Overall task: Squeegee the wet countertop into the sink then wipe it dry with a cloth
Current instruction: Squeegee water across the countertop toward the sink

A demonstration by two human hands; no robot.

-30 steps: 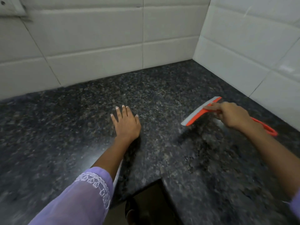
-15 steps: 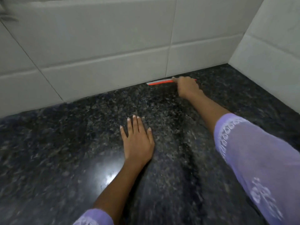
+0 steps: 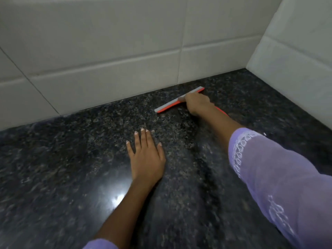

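An orange squeegee with a grey rubber blade lies with its blade down on the dark speckled granite countertop, a little in front of the back wall. My right hand is closed around its handle, arm stretched far forward. My left hand rests flat on the counter nearer to me, fingers spread, holding nothing. The counter shines with a wet glare near my left forearm. No sink and no cloth are in view.
White tiled walls close the counter at the back and on the right, meeting in a corner at the upper right. My purple sleeve covers the lower right of the counter.
The squeegee was against the foot of the back wall half a second ago; now it sits a short way off the wall, pulled toward me and angled. My left hand stays flat.
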